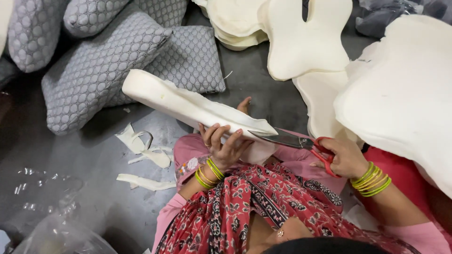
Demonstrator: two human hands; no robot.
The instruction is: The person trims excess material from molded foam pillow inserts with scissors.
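My left hand (225,143) grips the near end of a long cream foam cushion piece (183,103) that stretches up and to the left across my lap. My right hand (345,157) holds red-handled scissors (294,140), their steel blades pointing left and touching the foam's thin edge beside my left fingers. Green and yellow bangles ring both wrists. Thin foam trimmings (143,146) lie on the grey floor to the left.
Grey patterned covered cushions (94,70) are piled at the upper left. Bare cream foam shapes (301,37) are stacked at the top, and a large one (405,94) is at the right. Crumpled clear plastic bags (42,197) lie at the lower left.
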